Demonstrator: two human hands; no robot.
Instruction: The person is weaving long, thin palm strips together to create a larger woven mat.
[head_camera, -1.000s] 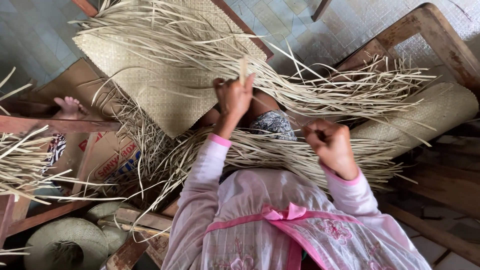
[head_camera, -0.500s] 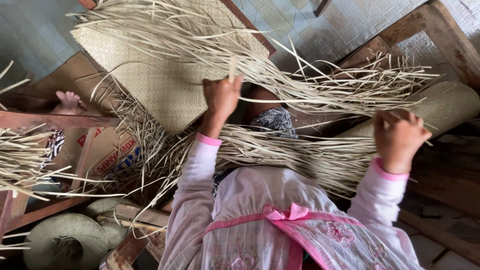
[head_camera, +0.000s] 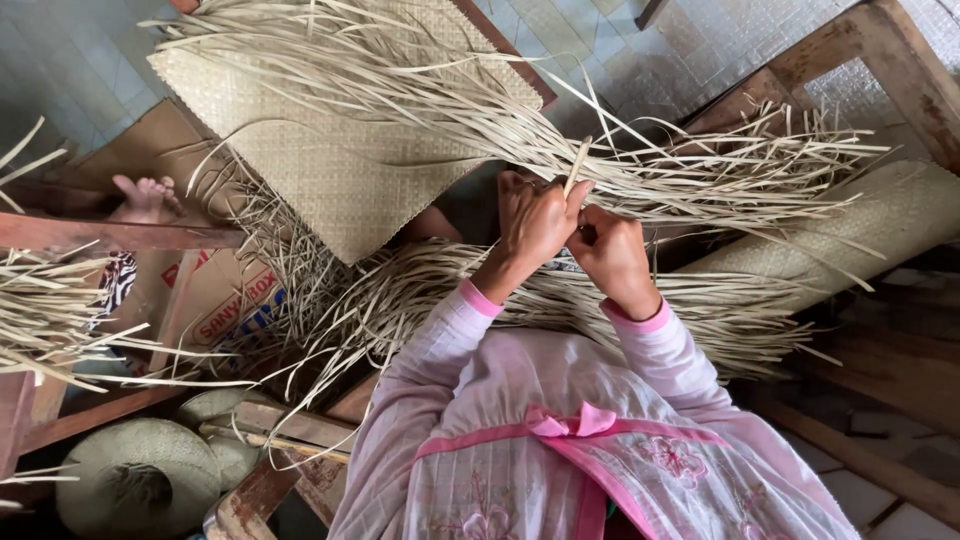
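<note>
I pinch one straw strip (head_camera: 577, 165) between my left hand (head_camera: 535, 222) and right hand (head_camera: 612, 252), keeping it taut above the woven mat (head_camera: 340, 190) edge

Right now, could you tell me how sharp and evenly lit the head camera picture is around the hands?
Head view: soft, even daylight, no glare; the left hand and right hand look sharp, as do the straw strips and the woven mat. The lower left corner by the straw hat is dimmer, and straight edges bow slightly near the frame edges.
</note>
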